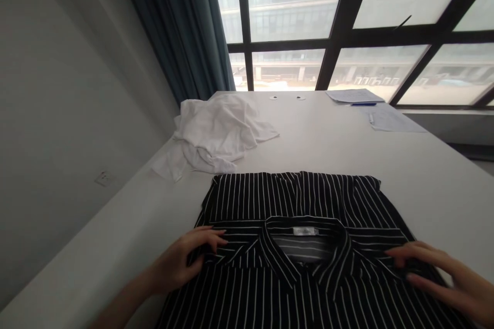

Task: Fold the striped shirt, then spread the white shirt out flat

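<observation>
Our left hand (181, 259) and right hand (436, 277) lie open, well apart, unclamped, on the black-and-white striped shirt (304, 195), either side of its collar (304, 223). Shirt sits flat on the white counter (424, 180), collar toward us; a crumpled white garment (212, 133) lies just beyond.

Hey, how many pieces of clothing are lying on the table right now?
2. A black-and-white striped collared shirt lies flat at the near end of the white table, under the left hand and right hand; a crumpled white garment lies farther along, by the wall. Its folds could hide another.
</observation>
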`<state>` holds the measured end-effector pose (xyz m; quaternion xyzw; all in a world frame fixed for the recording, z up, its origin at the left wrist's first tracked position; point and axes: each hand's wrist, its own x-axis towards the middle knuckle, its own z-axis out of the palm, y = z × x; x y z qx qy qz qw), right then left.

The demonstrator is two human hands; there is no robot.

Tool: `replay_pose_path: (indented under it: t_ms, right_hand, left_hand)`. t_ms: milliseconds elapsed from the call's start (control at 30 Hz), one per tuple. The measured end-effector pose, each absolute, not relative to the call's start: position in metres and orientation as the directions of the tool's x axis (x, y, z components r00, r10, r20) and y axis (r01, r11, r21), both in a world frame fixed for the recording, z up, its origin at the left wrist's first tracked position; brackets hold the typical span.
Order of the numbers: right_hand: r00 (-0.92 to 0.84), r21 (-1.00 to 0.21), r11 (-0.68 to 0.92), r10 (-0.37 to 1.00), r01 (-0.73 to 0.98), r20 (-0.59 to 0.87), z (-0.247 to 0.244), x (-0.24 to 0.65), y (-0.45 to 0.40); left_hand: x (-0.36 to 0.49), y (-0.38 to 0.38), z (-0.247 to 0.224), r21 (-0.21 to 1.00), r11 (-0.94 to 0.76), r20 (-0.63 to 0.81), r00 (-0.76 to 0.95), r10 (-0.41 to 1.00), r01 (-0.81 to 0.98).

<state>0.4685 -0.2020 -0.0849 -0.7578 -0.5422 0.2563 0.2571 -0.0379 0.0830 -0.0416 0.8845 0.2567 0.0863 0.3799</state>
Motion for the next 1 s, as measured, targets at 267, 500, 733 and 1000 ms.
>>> replay_pose_path:
  t_ms: [267, 500, 733, 1000]
  right_hand:
    - [0.244, -0.664, -0.179, 0.97, 0.726, 0.005, -0.047, 0.4, -0.144]
    - [0.128, -0.803, -0.211, 0.977, 0.557, -0.168, -0.043, 0.368, -0.103]
    - [-0.055, -0.823, -0.058, 0.993, 0.565, -0.107, -0.01, 0.359, -0.133]
    - [-0.33, -0.789, -0.096, 0.872, 0.607, -0.36, -0.009, 0.361, -0.172]
  left_hand:
    - [0.018, 0.065, -0.028, 0.582, -0.692, 0.044, 0.833, 0.552, 0.427]
    - [0.074, 0.052, -0.049, 0.721, -0.534, -0.045, 0.798, 0.601, 0.442]
    - [0.071, 0.038, -0.029, 0.685, -0.725, 0.288, 0.889, 0.357, 0.069]
    - [0.045, 0.015, -0.033, 0.517, -0.815, 0.277, 0.952, -0.13, -0.262]
